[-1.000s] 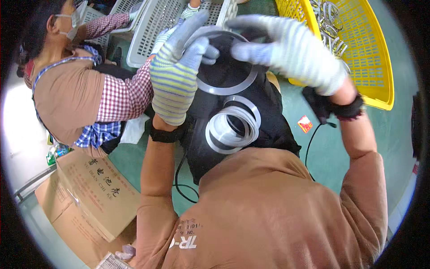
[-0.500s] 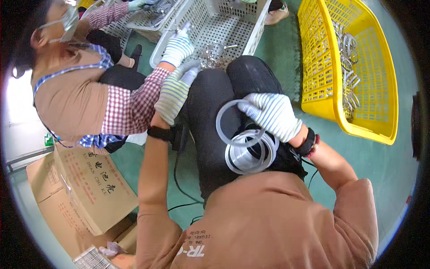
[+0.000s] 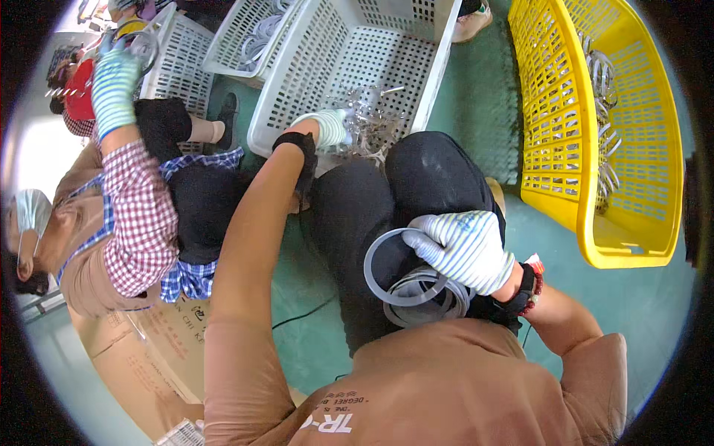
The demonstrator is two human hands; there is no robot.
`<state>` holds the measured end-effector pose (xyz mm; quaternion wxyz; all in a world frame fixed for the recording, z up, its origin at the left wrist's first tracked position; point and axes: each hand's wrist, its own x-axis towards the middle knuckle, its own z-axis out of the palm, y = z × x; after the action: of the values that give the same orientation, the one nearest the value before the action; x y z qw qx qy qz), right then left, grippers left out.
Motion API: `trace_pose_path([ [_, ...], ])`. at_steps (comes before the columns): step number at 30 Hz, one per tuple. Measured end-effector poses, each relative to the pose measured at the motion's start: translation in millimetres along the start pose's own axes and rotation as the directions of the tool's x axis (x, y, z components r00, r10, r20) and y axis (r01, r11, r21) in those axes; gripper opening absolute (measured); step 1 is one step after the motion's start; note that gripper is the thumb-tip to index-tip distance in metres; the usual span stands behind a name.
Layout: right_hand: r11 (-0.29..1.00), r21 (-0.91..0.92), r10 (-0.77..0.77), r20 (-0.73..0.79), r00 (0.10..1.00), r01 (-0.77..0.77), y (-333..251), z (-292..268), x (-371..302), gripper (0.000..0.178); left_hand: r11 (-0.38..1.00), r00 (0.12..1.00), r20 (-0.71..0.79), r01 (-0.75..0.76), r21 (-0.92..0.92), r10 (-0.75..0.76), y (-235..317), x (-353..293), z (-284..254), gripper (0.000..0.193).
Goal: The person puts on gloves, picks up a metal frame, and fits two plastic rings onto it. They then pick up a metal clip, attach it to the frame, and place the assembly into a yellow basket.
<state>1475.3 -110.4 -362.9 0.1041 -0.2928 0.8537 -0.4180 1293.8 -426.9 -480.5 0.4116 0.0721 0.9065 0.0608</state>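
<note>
My right hand (image 3: 468, 251), in a striped knit glove, pinches a translucent plastic ring (image 3: 370, 272) between thumb and fingers above my lap. More rings of the same kind (image 3: 407, 315) lie in a loose stack on my lap, partly covered by the held one. My left hand (image 3: 326, 128), also gloved, reaches over the near wall of a white perforated crate (image 3: 281, 93). Its fingertips are at a heap of small shiny metal parts (image 3: 378, 123) and cannot be made out clearly.
A yellow slatted basket (image 3: 632, 259) holding metal ring-shaped pieces stands at the right. At the left, a co-worker's raised gloved hand (image 3: 117, 85) is near some rings. Smaller white crates (image 3: 236, 65) stand beyond, and cardboard boxes (image 3: 160, 349) lie at the lower left.
My left hand has moved from beside my knee forward into the crate. The co-worker's hand has left the crate and swung up to the far left. My right hand still holds the ring.
</note>
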Motion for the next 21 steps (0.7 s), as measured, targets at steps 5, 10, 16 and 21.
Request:
trace_pose_path([
  [5, 0.999, 0.027, 0.034, 0.131, 0.991, -0.038, 1, -6, 13, 0.024, 0.998, 0.998, -0.061, -0.003, 0.068, 0.008, -5, 40, 2, 0.071],
  [10, 0.999, 0.042, -0.014, 0.021, 1.000, 0.014, 6, 1, 9, 0.027, 0.985, 0.985, -0.084, -0.156, -0.067, 0.151, 8, 33, -4, 0.055],
  [16, 0.999, -0.023, 0.032, 0.046, 0.998, -0.031, 6, -4, -1, 0.027, 0.902, 0.912, 0.139, -0.405, 0.152, 0.386, 63, 23, -1, 0.053],
  [21, 0.999, -0.019, 0.028, 0.082, 0.996, -0.027, 0, -1, -4, 0.027, 0.790, 0.908, 0.197, -0.420, 0.446, 0.370, 27, 74, 52, 0.035],
])
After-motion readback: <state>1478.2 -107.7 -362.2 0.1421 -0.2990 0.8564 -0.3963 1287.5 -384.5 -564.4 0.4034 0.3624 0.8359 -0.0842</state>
